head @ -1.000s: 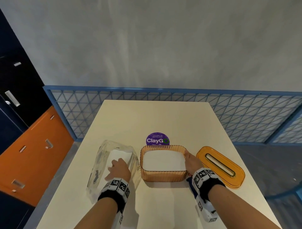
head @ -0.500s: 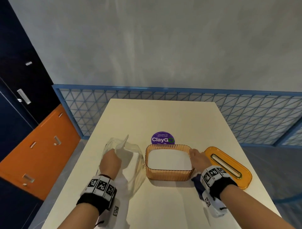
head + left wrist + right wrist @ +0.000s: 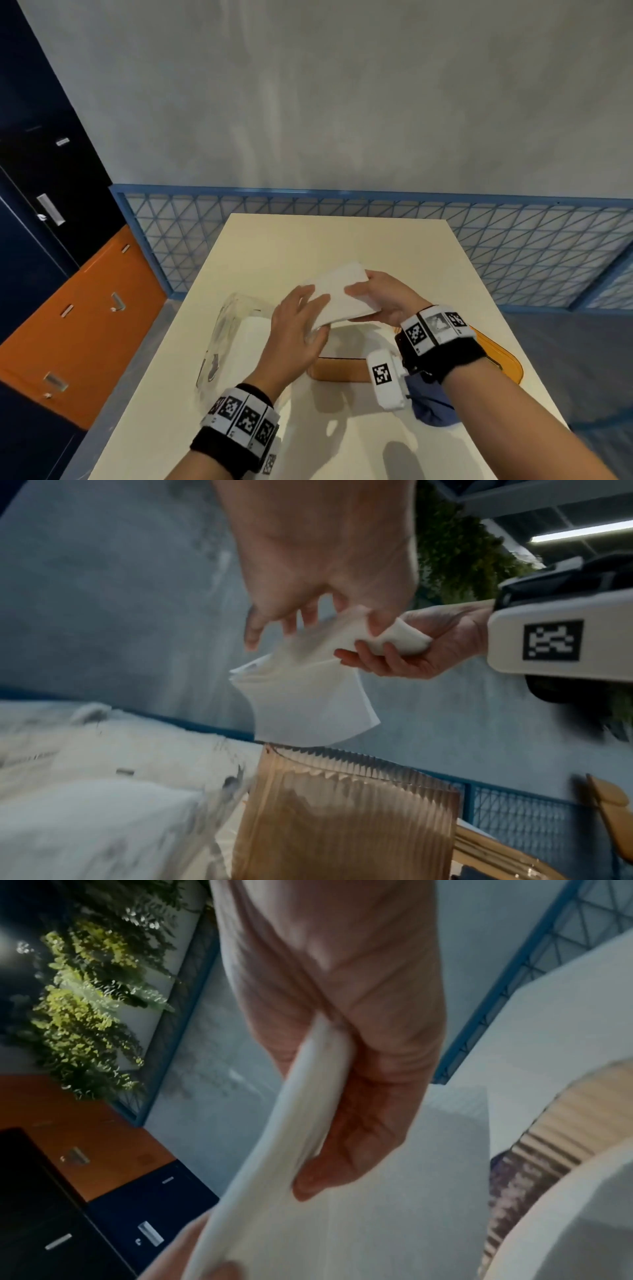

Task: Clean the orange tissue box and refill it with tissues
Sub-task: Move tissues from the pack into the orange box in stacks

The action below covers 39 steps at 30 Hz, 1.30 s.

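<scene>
Tissues (image 3: 339, 294), soft white stack, pinched by left hand (image 3: 298, 332), right hand (image 3: 383, 298); ribbed orange box (image 3: 342, 369) below.

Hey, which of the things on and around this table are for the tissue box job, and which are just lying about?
For the job:
tissue stack
orange tissue box
orange lid
plastic tissue pack
blue cloth

Just there:
orange cabinet
dark cabinets
blue lattice panel
</scene>
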### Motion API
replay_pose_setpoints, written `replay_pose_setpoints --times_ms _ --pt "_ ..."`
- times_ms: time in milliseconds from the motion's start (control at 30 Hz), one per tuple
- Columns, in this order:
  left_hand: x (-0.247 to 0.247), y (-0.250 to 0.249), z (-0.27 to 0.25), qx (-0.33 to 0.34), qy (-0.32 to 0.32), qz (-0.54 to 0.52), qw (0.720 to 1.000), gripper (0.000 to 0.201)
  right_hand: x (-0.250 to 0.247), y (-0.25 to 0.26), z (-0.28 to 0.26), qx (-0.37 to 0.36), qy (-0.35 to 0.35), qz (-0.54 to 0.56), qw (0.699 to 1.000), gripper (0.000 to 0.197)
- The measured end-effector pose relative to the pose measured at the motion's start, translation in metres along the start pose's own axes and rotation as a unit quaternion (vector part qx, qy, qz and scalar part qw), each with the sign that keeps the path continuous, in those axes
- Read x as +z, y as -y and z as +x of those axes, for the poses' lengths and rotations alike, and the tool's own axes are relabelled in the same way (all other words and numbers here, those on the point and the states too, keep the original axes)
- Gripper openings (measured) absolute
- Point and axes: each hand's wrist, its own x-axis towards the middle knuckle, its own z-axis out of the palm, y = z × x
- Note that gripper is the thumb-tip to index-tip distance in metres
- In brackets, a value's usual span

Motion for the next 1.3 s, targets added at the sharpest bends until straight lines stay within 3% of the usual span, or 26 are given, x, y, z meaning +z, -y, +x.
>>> replay_pose_setpoints --times_ms 100,233,300,400,500,567,633,800,867,933,1100,1300 --pt "0.002 -0.006 0.003 -0.112 -0.024 -0.163 0.980 0.052 -0.015 0.003 -0.004 -0.037 -0.013 -0.051 0.998 0.032" --pt "-0.002 -0.006 0.021 -0.277 -0.059 -0.395 0.874 0.049 -0.032 0.002 -0.017 -0.096 -0.022 -0.078 0.992 0.032" --pt "-0.002 -0.005 0.031 -0.307 -0.046 -0.469 0.827 0.052 -0.036 0.000 -0.023 -0.119 -0.029 -0.083 0.989 0.033" --pt "0.000 -0.005 0.045 -0.297 -0.026 -0.520 0.801 0.066 -0.039 -0.004 -0.028 -0.136 -0.029 -0.067 0.988 0.030" --pt "0.000 -0.010 0.053 -0.277 -0.044 -0.513 0.811 0.044 -0.039 -0.007 -0.032 -0.150 -0.031 -0.052 0.987 0.023" --pt "0.000 -0.015 0.055 -0.264 -0.057 -0.472 0.839 0.028 -0.040 -0.010 -0.031 -0.160 -0.041 -0.039 0.986 0.022" --pt "0.000 -0.019 0.055 -0.254 -0.069 -0.429 0.864 0.025 -0.041 -0.015 -0.028 -0.172 -0.050 -0.029 0.983 0.022" --pt "0.006 -0.017 0.053 -0.231 -0.083 -0.356 0.902 0.015 -0.047 -0.026 -0.015 -0.176 -0.101 -0.100 0.974 0.057" --pt "0.009 -0.015 0.054 -0.219 -0.086 -0.335 0.912 0.015 -0.049 -0.027 -0.012 -0.169 -0.087 -0.093 0.977 0.058" --pt "0.012 -0.014 0.055 -0.214 -0.085 -0.319 0.920 0.018 -0.051 -0.030 -0.008 -0.164 -0.086 -0.073 0.980 0.052" --pt "0.017 -0.014 0.048 -0.227 -0.065 -0.317 0.919 0.017 -0.056 -0.051 -0.001 -0.131 -0.092 -0.077 0.984 0.074" --pt "0.043 0.008 0.025 -0.277 -0.020 -0.225 0.934 0.015 -0.057 -0.082 0.007 -0.094 -0.140 -0.146 0.975 0.057"
